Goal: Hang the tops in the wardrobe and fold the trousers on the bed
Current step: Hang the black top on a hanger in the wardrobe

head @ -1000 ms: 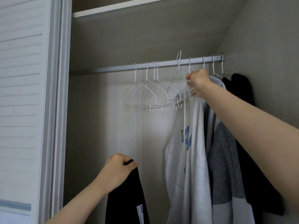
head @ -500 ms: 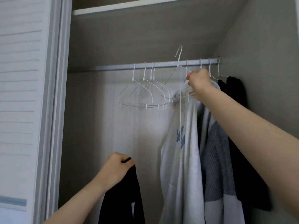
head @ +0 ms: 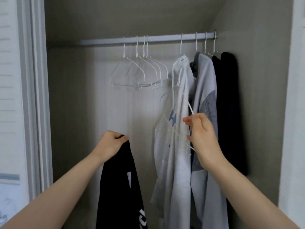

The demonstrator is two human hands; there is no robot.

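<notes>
Right hand [head: 202, 134]: fingers curled round a white wire hanger [head: 175, 128], seemingly off the rail [head: 148, 39].
Left hand [head: 110, 144]: clenched on a black top [head: 118, 187], hanging below it.
Rail: four bare hangers [head: 140, 70], hung tops [head: 198, 96] right.

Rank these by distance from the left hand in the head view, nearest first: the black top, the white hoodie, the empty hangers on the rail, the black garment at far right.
From the left hand:
1. Black top, gripped in that hand, hanging below it.
2. White hoodie, to its right.
3. Empty hangers, above on the rail.
4. Black garment, far right by the wall.
</notes>
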